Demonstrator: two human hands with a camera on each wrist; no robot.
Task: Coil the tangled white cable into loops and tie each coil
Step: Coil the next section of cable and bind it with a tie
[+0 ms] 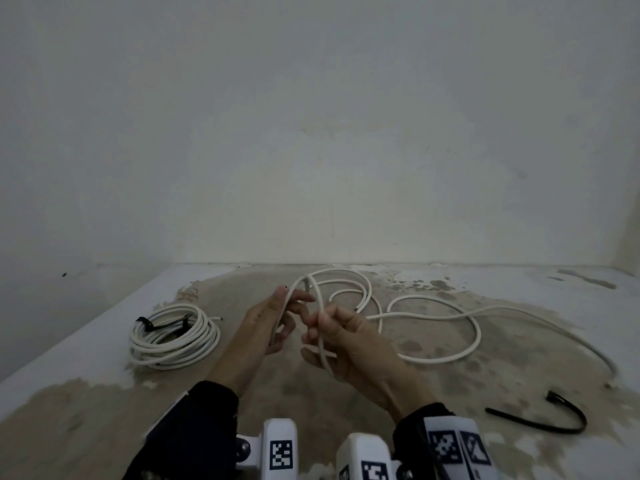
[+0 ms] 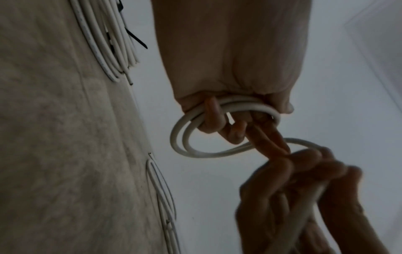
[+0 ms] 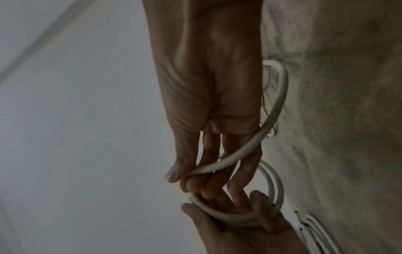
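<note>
The white cable [image 1: 420, 296] lies in loose curves on the floor and rises into both hands. My left hand [image 1: 285, 315] is raised palm-up, thumb and curled fingers gripping a couple of small loops [image 2: 181, 137] of it. In the right wrist view the same loops [image 3: 228, 218] sit across the left hand [image 3: 230, 230]. My right hand [image 1: 320, 329] is close beside it and pinches the running cable [image 3: 239, 151] between thumb and fingertips [image 3: 174, 175]. A finished coil [image 1: 173, 337], bound with a black tie [image 1: 162, 326], rests on the floor to the left.
A loose black tie [image 1: 540, 417] lies on the floor at the right front. The cable's far end [image 1: 588, 348] trails off to the right. A pale wall [image 1: 311, 150] rises just behind the cable. The floor [image 1: 104, 393] is stained and patchy.
</note>
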